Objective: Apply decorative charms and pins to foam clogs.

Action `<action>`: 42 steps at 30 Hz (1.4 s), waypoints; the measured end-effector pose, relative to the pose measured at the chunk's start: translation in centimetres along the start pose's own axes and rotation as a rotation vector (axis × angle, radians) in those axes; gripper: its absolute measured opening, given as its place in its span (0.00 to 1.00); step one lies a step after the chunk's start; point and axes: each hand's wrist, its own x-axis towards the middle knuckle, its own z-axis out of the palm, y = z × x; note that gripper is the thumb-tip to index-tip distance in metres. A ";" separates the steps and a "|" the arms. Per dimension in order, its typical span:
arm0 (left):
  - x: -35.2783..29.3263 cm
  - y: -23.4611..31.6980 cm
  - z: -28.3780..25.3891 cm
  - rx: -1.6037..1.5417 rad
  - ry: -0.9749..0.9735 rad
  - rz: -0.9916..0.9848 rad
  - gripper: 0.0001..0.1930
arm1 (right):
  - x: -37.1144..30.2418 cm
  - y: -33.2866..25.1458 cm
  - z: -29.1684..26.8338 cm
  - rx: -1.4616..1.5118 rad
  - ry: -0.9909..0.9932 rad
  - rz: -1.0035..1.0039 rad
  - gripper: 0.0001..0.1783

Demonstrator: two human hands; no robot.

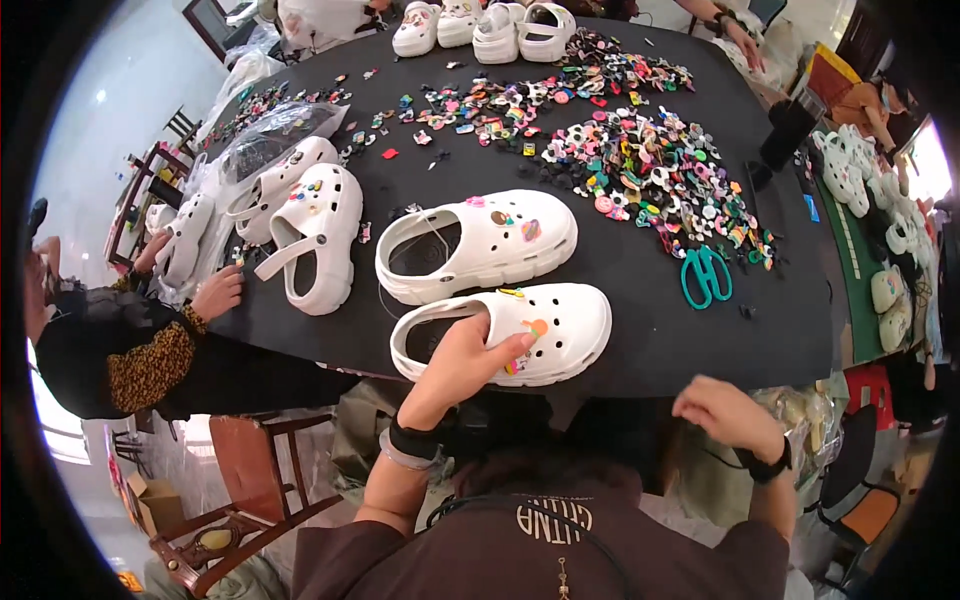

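My left hand (465, 360) grips a white clog (575, 325) at the near side of the black table. Its fingers reach into the foot opening, and the thumb presses beside an orange charm (539, 327) on the upper. Just behind stands a second white clog (500, 240), with several charms set in its holes. Off the table's front edge, my right hand (728, 412) is raised with its fingers curled; whether anything small sits in them cannot be seen. Teal-handled scissors (707, 278) lie beyond that hand, at the edge of a heap of colourful shoe charms (650, 175).
More white clogs (325, 225) stand at the left, near a co-worker's hand (218, 292). Other clogs (497, 35) are at the far edge, where another person's arm (735, 35) reaches in. A wooden chair (245, 470) stands behind left. Clogs also fill a green table (850, 260) at right.
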 end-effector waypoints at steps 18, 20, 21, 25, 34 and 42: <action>-3.4 -0.7 2.6 0.141 0.231 0.287 0.15 | 7.4 -9.7 2.5 0.191 0.492 -0.398 0.08; -3.2 -1.2 2.9 0.148 0.262 0.301 0.16 | 8.2 -10.1 2.8 0.172 0.480 -0.418 0.08; -3.0 -1.4 3.0 0.156 0.278 0.302 0.16 | 8.6 -10.2 3.1 0.156 0.464 -0.418 0.08; -2.9 -2.0 3.0 0.211 0.223 0.344 0.16 | 9.7 -10.6 4.8 0.170 0.495 -0.343 0.08; -4.6 -2.4 2.1 0.314 0.126 0.224 0.24 | 10.8 -11.8 7.6 0.135 0.807 -0.418 0.11; -4.6 -2.7 1.7 -0.031 0.078 0.233 0.23 | 10.8 -11.0 8.1 0.156 0.809 -0.431 0.13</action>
